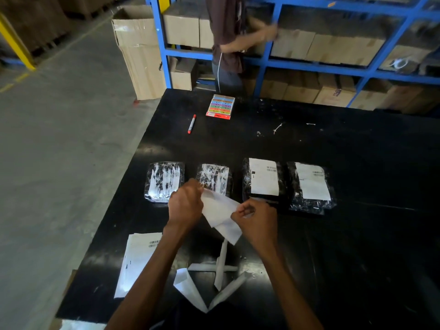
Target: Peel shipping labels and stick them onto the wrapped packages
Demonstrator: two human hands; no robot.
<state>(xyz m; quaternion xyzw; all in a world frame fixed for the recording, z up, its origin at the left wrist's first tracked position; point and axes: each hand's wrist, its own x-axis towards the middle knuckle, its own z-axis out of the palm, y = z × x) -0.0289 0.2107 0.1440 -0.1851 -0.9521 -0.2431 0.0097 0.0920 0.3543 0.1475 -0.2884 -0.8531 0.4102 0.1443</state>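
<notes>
While both hands pinch one white label sheet [220, 211] above the black table [333, 234], the left hand [185, 206] grips its left edge and the right hand [256, 219] its right corner. Behind it, four wrapped packages sit in a row; the two on the right [263, 178] [312, 186] carry labels. Open tabletop lies to the right.

The glossy black tabletop [333, 163] is throwing back pale reflections. Four flat packages wrapped in shiny, crinkled clear plastic film [164, 181] are glinting in a row; matt white paper labels [264, 177] are lying smooth on two of them. The white paper sheet [219, 210] is looking matt and creased. Behind, painted blue metal shelving [269, 61] is showing dull brown cardboard boxes [292, 44]. The grey concrete floor [59, 151] is looking rough.
</notes>
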